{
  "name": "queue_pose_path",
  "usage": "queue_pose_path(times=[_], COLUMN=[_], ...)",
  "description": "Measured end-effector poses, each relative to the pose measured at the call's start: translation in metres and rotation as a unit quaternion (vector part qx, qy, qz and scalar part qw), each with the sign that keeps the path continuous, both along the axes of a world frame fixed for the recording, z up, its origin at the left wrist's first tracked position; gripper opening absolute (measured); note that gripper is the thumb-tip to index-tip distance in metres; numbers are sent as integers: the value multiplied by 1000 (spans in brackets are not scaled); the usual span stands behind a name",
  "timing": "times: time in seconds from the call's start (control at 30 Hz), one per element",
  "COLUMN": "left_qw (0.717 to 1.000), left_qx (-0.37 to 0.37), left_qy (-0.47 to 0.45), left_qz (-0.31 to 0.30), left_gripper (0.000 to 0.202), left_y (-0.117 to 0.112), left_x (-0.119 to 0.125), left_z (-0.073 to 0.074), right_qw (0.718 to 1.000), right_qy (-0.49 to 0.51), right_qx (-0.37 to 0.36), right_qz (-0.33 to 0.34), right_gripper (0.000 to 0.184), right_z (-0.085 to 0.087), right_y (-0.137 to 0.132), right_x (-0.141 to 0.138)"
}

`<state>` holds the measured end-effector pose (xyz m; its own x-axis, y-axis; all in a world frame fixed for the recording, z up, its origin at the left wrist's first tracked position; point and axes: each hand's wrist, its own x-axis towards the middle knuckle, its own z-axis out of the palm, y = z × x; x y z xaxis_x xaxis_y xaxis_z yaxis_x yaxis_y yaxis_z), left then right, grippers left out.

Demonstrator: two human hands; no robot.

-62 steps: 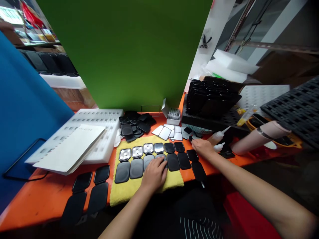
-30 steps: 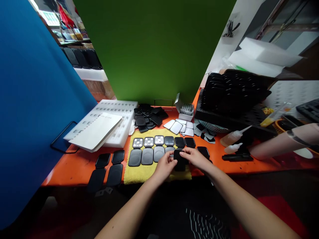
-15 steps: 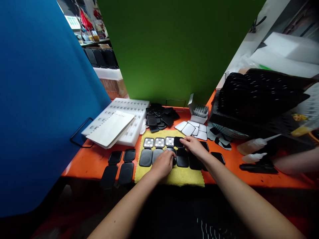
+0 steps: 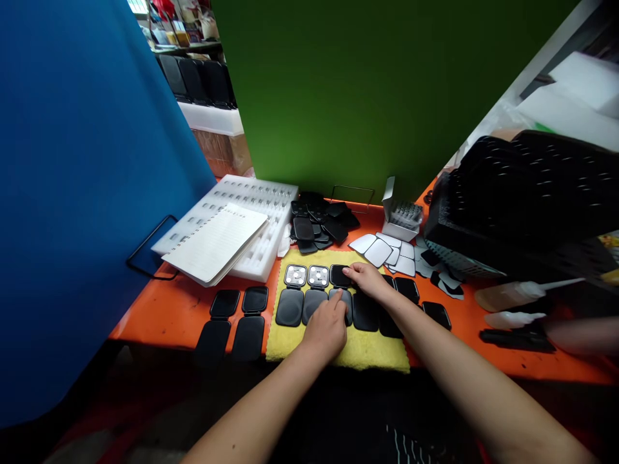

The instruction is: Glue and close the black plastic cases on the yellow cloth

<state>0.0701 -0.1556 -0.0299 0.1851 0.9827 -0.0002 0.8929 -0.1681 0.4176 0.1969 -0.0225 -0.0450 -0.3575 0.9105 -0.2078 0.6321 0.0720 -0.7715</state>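
Note:
A row of black hinged folding pieces lies unfolded on a yellow cloth [image 4: 333,354], each with a small square part above a larger panel. The upper squares of the left two, one of them this silver square with pale dots [image 4: 295,275], are uncovered. My right hand [image 4: 365,278] pinches the edge of a thin black plate [image 4: 339,276], which lies over the third upper square. Below it, my left hand [image 4: 326,325] rests its outstretched index finger on the third lower panel [image 4: 345,303], its other fingers loosely bent and holding nothing.
Two unfolded black pieces [image 4: 247,337] lie left of the cloth. Behind it are a pile of black plates [image 4: 319,222], white cards [image 4: 377,250] and an open small box [image 4: 402,222]. A notebook [image 4: 217,241] lies on white foam [image 4: 261,251]. Glue bottles [image 4: 512,295] and another person's arm [image 4: 580,336] are right.
My right hand has moved the black plate left onto the third square, covering its silver face. My left index finger has stretched out over the panel below. The view has shifted slightly.

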Motion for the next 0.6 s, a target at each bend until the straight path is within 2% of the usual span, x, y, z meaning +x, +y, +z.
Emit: queue_pose_path(times=[0.3,0.6], left_qw=[1000,1000], left_qx=[-1,-11], left_qy=[-2,-20], left_qz=[-3,2], left_gripper=[21,24], left_y=[2,1], left_x=[0,-1], left_z=[-2,-1], right_qw=[993,969], right_qy=[-100,-228], right_qx=[58,92], right_qz=[-3,12], right_gripper=[35,38], right_z=[6,16], right_y=[-3,-1], right_x=[-6,-13])
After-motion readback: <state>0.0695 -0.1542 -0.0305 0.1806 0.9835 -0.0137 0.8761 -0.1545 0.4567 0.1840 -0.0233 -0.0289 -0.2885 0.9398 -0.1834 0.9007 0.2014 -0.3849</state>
